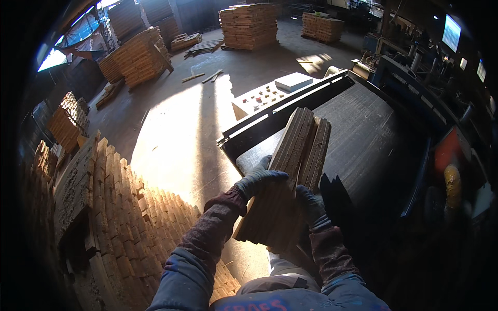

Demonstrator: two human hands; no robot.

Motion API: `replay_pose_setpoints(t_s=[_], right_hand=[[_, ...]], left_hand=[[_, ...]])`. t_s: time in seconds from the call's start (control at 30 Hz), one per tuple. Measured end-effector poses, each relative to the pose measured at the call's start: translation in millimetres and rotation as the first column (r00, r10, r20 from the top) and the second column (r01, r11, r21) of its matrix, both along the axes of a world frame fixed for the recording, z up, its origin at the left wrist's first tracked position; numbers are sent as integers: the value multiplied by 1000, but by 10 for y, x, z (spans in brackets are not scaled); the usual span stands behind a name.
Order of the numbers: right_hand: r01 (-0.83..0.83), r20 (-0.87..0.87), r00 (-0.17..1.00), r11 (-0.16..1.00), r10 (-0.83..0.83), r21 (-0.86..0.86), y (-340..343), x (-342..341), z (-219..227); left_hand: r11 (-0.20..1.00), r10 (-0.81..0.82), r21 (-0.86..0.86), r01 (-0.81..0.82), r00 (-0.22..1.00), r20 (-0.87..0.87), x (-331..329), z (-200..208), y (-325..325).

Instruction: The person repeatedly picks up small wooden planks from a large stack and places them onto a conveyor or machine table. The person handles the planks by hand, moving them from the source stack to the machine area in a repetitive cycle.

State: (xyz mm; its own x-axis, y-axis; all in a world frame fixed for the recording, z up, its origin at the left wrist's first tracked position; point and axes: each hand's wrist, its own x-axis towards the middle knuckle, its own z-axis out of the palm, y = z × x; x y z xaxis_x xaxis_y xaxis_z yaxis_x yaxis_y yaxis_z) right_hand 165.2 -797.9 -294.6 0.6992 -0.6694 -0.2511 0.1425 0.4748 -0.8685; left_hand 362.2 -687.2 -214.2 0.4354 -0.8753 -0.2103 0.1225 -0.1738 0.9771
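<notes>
Between my two gloved hands is a bundle of long wooden boards (pixel 290 155), held at a tilt in front of my body. My left hand (pixel 261 178) grips its left side, with the thumb pointing up along the wood. On the right side, lower down, my right hand (pixel 311 206) presses against the boards; part of it is in shadow. The far end of the bundle overlaps the near edge of a dark conveyor belt (pixel 358 140); whether it touches the belt I cannot tell.
A big stack of boards (pixel 129 207) stands close on my left. Beside the belt is a control panel with buttons (pixel 261 98). Board piles (pixel 249 26) stand farther back, and loose slats (pixel 212 75) lie on the floor. At right are a red machine part (pixel 447 150) and a yellow hose (pixel 452 189).
</notes>
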Motion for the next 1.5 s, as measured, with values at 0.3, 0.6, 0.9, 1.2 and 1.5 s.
replay_pose_setpoints(t_s=[0.3, 0.6, 0.9, 1.2, 1.5], right_hand=[[-168, -611, 749, 818, -256, -550, -1074, 416, -552], [-25, -471, 861, 909, -191, -415, -1378, 2762, -1328], [-528, -849, 526, 798, 41, -289, -2226, 2988, -323], [-637, -205, 639, 360, 741, -682, 5, 5463, 1080], [-289, -407, -79, -412, 910, -864, 3907, 7609, 2794]], left_hand=[[882, -349, 467, 59, 749, 564, 489, -729, -1283], [872, -340, 484, -80, 612, 714, 1666, 150, -519], [471, -129, 465, -749, 463, 877, 2636, 2903, 3458], [-390, 879, 439, -810, -185, 439, 899, 2369, 6887], [-705, 679, 156, -692, -593, 433, 1209, 1548, 6895]])
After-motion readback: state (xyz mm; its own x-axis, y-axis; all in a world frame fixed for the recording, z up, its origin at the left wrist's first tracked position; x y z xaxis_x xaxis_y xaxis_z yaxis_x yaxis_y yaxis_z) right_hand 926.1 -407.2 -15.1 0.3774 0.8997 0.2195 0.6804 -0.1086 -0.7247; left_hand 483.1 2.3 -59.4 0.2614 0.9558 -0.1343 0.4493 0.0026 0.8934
